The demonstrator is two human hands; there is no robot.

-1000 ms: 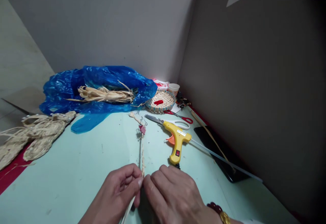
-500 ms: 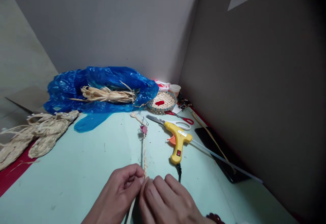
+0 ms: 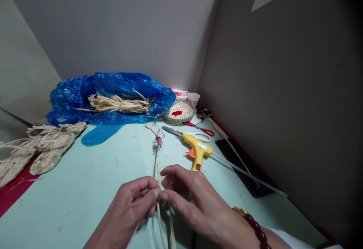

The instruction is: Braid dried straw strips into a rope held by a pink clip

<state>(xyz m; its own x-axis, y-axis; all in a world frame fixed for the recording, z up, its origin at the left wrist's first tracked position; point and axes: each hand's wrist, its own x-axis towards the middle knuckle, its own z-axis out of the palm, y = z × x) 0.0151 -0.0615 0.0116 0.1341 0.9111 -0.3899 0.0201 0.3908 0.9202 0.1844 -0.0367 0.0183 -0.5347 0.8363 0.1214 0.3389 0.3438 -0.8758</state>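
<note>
Far left, a blue plastic bag (image 3: 68,103) is gleaming, thin and crinkled, around a matt, dry-fibred straw bundle (image 3: 119,104). At left, the woven straw pieces (image 3: 56,145) are showing a rough, ridged surface, and the near straw braid (image 3: 159,167) is looking equally fibrous. Right of it, the glue gun (image 3: 200,149) is showing smooth plastic, its glue stick (image 3: 249,175) looking translucent. Near right, the bead bracelet (image 3: 255,226) is shining, polished. The tabletop (image 3: 96,188) is looking smooth and matt.
</note>
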